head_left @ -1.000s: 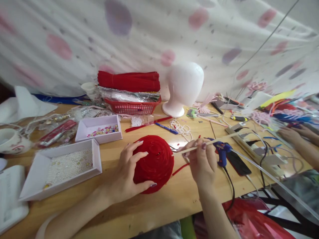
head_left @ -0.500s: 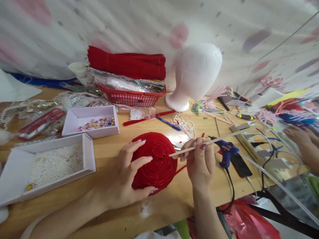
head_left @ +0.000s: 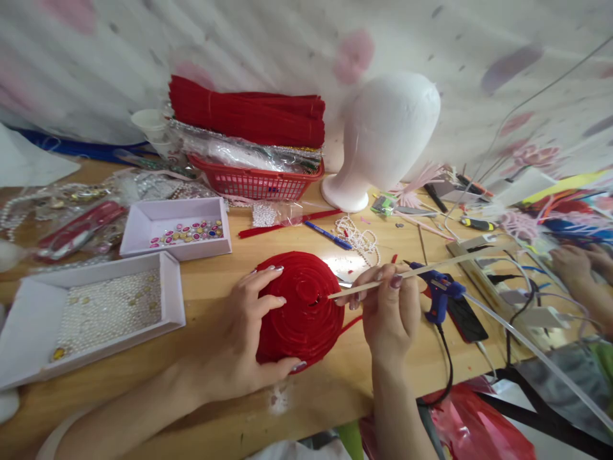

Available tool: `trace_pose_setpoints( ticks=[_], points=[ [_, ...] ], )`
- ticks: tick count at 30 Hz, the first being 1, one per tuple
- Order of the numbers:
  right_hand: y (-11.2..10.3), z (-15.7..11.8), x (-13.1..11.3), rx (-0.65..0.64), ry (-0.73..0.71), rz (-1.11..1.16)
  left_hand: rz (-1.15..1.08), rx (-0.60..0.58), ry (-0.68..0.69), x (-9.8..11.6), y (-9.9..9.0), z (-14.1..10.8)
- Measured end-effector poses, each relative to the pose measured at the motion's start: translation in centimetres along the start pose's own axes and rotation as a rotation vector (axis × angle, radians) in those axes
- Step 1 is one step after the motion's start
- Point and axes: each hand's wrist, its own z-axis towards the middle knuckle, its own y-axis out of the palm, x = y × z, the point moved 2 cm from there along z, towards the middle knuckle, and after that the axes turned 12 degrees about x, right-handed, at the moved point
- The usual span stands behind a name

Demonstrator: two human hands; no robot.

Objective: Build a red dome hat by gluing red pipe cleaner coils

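A round red dome [head_left: 306, 338], coiled from fuzzy strips, sits on the table in front of me. My left hand [head_left: 244, 332] grips its left side, with the fingers on top and the thumb along the near edge. My right hand [head_left: 389, 306] pinches a thin pale wooden stick [head_left: 445, 262]. The stick's tip is close to a small dark gap [head_left: 315, 300] near the dome's top; I cannot tell whether it touches. A loose red strip [head_left: 351, 324] sticks out at the dome's right. Beyond my right hand lies a blue glue gun [head_left: 437, 294].
White boxes of pearl beads [head_left: 110, 313] and gems [head_left: 186, 233] stand at left. Behind are a red basket [head_left: 268, 185] with red strips and a white foam head [head_left: 390, 134]. A phone [head_left: 464, 313] and a power strip [head_left: 498, 281] lie right, near another person's hands [head_left: 575, 262].
The view has shifted slightly. Both hands keep their holds on the dome and the stick, and the stick's tip stays beside the gap.
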Motion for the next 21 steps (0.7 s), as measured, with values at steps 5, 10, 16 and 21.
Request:
trace_pose_setpoints(
  ticks=[5, 10, 16, 21],
  points=[
    [0.08, -0.06, -0.02, 0.003, 0.006, 0.004, 0.019, -0.002, -0.025, 0.18, -0.09, 0.07],
    [0.09, -0.08, 0.0, 0.016, 0.008, 0.015, 0.081, -0.06, 0.021, 0.27, -0.27, 0.08],
    [0.03, -0.11, 0.03, 0.016, 0.0, -0.002, 0.133, -0.096, 0.038, 0.22, -0.46, 0.24],
    [-0.04, -0.22, -0.05, 0.014, 0.001, 0.033, 0.141, -0.088, 0.055, 0.22, -0.26, 0.3]
  ],
)
